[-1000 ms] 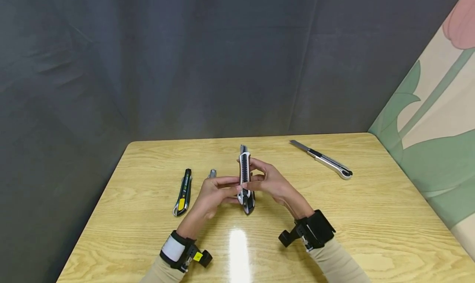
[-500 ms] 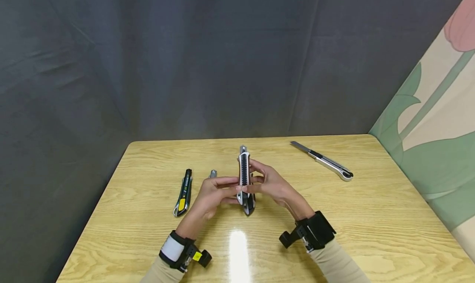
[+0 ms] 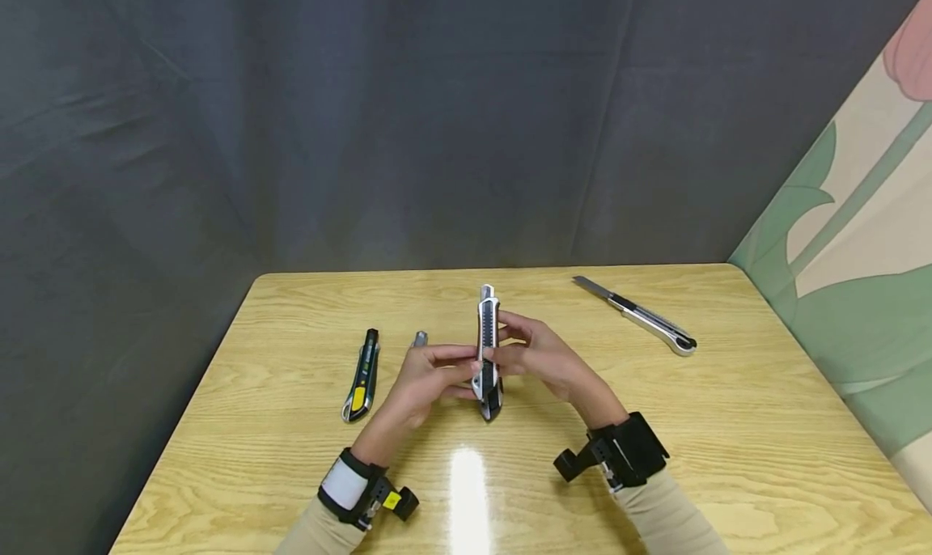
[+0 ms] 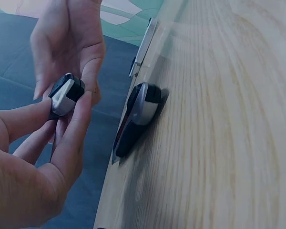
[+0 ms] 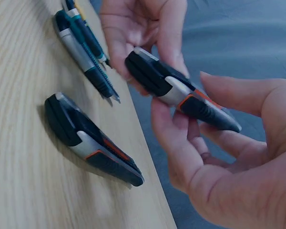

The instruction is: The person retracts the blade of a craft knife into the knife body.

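A black-and-silver utility knife (image 3: 488, 332) with orange trim points away from me, raised over the table between my hands. Near its rear end, my left hand (image 3: 429, 377) pinches it between thumb and fingers. My right hand (image 3: 546, 357) holds its right side, fingers (image 5: 174, 138) beneath the body and thumb over the top face. In the right wrist view, a matching utility knife (image 5: 93, 143) lies on the tabletop below the held one (image 5: 181, 93). From the head view this lower knife is mostly hidden. The left wrist view shows the held knife's blunt rear end (image 4: 64, 98).
A black-and-yellow utility knife (image 3: 362, 377) lies left of my left hand. Beside it, a silver-tipped knife (image 3: 420, 340) is mostly covered by that hand. At the far right lies a silver utility knife (image 3: 648, 320), blade extended. A dark curtain (image 3: 466, 134) hangs behind the wooden table (image 3: 728, 425).
The held knife has shifted slightly right and turned straighter. My right thumb has slid a little forward along its top face. The knives on the table stay put.
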